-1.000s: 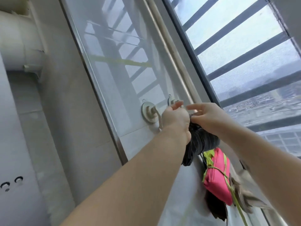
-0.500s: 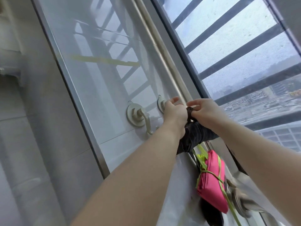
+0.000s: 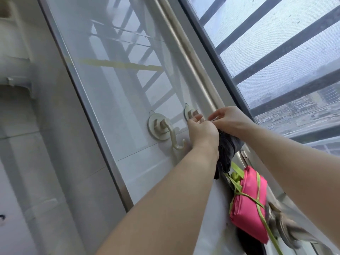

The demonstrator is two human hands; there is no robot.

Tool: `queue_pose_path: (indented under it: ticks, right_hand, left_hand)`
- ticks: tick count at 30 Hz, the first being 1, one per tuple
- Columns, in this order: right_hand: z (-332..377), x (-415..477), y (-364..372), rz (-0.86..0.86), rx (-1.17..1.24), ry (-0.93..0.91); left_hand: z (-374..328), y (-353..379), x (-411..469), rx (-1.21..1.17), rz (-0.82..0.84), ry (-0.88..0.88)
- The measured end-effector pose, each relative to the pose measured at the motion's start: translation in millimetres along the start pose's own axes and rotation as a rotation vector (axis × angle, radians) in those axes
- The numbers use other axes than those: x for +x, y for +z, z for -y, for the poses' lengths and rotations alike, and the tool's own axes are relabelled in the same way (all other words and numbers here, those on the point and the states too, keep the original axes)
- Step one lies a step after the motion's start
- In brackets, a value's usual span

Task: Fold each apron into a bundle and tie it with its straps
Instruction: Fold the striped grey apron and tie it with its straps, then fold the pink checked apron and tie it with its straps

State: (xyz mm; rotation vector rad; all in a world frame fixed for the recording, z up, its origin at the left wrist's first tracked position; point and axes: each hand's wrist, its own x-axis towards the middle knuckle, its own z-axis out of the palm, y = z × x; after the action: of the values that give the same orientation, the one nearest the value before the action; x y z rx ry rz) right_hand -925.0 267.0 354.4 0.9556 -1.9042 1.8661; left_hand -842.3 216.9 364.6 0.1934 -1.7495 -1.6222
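Now your hands have crept up from the dark loop you held a moment ago to the right-hand suction hook [image 3: 190, 113]. Your right hand [image 3: 230, 120] pinches a thin strap [image 3: 212, 119] between thumb and forefinger. Your left hand [image 3: 201, 130] curls toward the hook; what it holds I cannot tell. The dark apron bundle [image 3: 228, 146] hangs just under both hands, apparently tied and being hung up. The pink bundle [image 3: 248, 203] hangs below it.

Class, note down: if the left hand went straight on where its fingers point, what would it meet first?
Most likely the suction hook partly hidden behind the left hand's fingertips; they may already touch it, as depth is unclear.
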Motion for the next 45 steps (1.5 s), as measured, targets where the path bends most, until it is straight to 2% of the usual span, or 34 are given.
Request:
queue_pose_path:
  ticks: [6,10,12,14,16,19,21,24,28,31,33,37,41,42,45]
  right_hand:
    - [5.1,-2.4,13.8,0.060,-0.101,0.057]
    - [-10.1,-18.2,21.5,-0.074,-0.019,0.044]
    - [-22.9,-32.6,27.1,-0.170,-0.134,0.008]
    - [-36.5,-46.4,34.1,-0.173,-0.199,-0.025]
    - [-49.1,-51.0,39.0,-0.099,-0.214,-0.054]
    - [-46.6,-59.5,39.5,0.002,-0.297,-0.028]
    - [-40.5,-67.2,37.5,-0.028,-0.292,-0.025]
    - [-19.4,-94.5,35.3,-0.100,-0.251,-0.114]
    - [26.8,-146.3,40.8,-0.176,-0.146,-0.207]
    - [74.3,-207.0,48.2,-0.150,0.057,-0.204]
    - [100.6,-254.6,56.5,-0.091,0.152,-0.192]
    - [141.0,-346.5,82.8,0.094,0.245,-0.202]
    - [165.0,-435.6,127.2,0.397,0.236,-0.162]
    - [171.1,-476.2,154.2,0.536,0.228,-0.129]
    - [168.1,-529.2,180.1,0.703,0.226,-0.045]
  left_hand:
    - [3.2,-11.6,0.6,0.091,-0.012,-0.035]
    - [-2.9,-18.4,-9.6,0.356,0.069,-0.040]
    - [-5.4,-21.9,-16.9,0.536,0.122,-0.014]
    - [-4.6,-27.3,-24.5,0.629,0.180,-0.008]
    - [-0.9,-30.7,-39.1,0.687,0.214,0.003]
    - [1.5,-38.3,-55.2,0.663,0.219,0.023]
    - [0.2,-42.8,-65.4,0.633,0.218,0.045]
    - [-11.7,-62.6,-91.6,0.575,0.213,0.052]
    - [-28.8,-97.8,-141.8,0.539,0.243,0.077]
    - [-37.0,-144.3,-193.5,0.476,0.159,0.112]
    - [-40.6,-183.5,-239.3,0.421,0.104,0.141]
    - [-36.8,-259.9,-332.3,0.473,0.052,0.169]
    - [-13.5,-339.3,-409.0,0.494,-0.040,0.066]
    - [-2.6,-375.7,-446.3,0.511,-0.112,-0.003]
    - [24.1,-422.5,-489.7,0.577,-0.171,-0.111]
